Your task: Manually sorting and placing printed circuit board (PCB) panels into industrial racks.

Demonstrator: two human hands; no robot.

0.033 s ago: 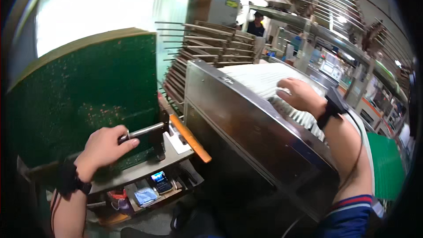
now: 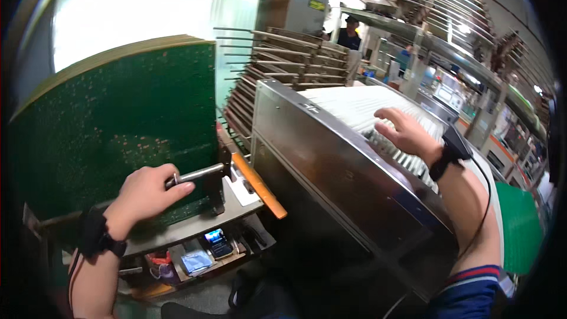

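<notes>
My left hand (image 2: 149,194) is closed round the near end of a short metal bar handle (image 2: 202,173). The bar sticks out in front of an upright green board (image 2: 118,112), above a narrow shelf (image 2: 177,231). My right hand (image 2: 410,134) hovers above a bed of white ridged rollers or strips (image 2: 348,104), thumb and fingers apart, nothing in it. I cannot tell whether its fingertips touch the bed. Between my hands runs the steel side wall (image 2: 336,147) of the machine that carries the bed. Both wrists wear black straps.
A yellow-orange bar (image 2: 258,186) juts beside the shelf. Below it, an open compartment holds a small lit-screen device (image 2: 218,244) and a blue packet (image 2: 196,261). Stacked racks (image 2: 283,59) stand behind the machine. A green panel (image 2: 518,227) is at right; a person (image 2: 349,34) stands far back.
The whole view has shifted slightly, things now sitting a little further right. My right hand's fingers look straighter and more spread. My left hand keeps its hold on the handle.
</notes>
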